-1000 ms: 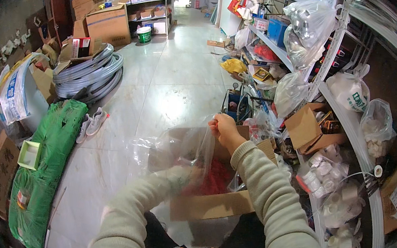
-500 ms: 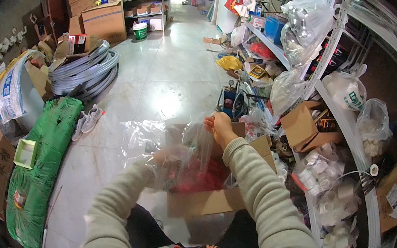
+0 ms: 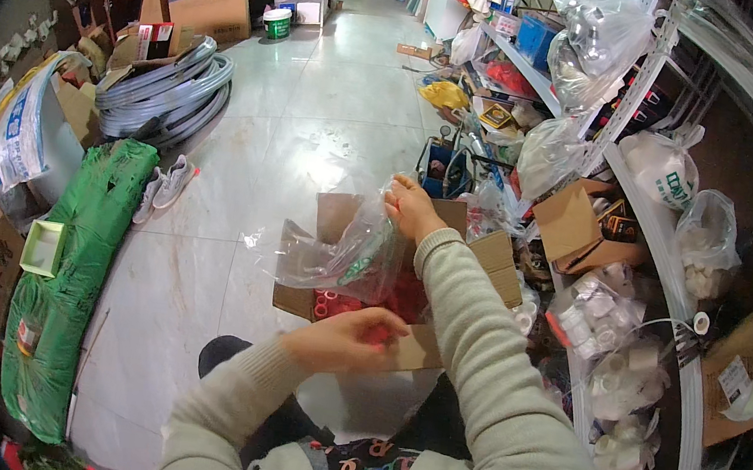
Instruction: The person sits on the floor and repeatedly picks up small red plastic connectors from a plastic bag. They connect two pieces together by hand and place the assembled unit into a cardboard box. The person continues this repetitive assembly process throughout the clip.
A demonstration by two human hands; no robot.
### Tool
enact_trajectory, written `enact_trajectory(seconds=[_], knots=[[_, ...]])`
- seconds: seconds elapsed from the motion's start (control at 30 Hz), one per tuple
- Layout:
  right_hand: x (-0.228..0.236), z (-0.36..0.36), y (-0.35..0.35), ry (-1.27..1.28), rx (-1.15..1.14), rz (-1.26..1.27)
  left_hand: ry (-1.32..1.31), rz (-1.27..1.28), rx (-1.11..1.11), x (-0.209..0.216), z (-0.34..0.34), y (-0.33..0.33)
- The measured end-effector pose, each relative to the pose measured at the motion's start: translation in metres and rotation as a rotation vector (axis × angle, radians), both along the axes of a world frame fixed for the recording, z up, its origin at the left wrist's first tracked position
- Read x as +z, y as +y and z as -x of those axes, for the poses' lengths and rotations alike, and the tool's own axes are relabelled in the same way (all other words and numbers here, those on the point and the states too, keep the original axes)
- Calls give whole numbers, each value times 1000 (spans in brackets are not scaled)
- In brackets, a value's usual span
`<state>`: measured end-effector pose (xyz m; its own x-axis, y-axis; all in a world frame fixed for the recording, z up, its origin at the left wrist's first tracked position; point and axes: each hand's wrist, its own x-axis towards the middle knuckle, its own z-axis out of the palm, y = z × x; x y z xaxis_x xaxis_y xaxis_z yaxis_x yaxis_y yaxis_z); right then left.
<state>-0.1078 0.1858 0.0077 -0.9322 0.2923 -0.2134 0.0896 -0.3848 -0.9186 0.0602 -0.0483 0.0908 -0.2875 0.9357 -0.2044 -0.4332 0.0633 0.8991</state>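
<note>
The clear plastic bag (image 3: 321, 261) hangs from my right hand (image 3: 412, 209), whose fingers are pinched closed on its gathered top edge. From there the bag spreads out to the left and down, over the open cardboard box (image 3: 496, 262) in front of my knees. My left hand (image 3: 346, 338) is nearer to me, just below the bag, by the box's near flap, fingers pointing right and partly bent. Something red shows at those fingers, but I cannot tell whether I grip it. More red pieces (image 3: 334, 306) lie inside the box, under the bag.
</note>
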Motion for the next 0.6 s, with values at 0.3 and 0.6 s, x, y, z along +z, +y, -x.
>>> enact_trajectory(seconds=[0.3,0.6], knots=[[31,-72,29,-35,244,203,-283,-109,862,-63,105,26],[45,-157,-28,43,446,551,-721,-396,637,-50,48,27]])
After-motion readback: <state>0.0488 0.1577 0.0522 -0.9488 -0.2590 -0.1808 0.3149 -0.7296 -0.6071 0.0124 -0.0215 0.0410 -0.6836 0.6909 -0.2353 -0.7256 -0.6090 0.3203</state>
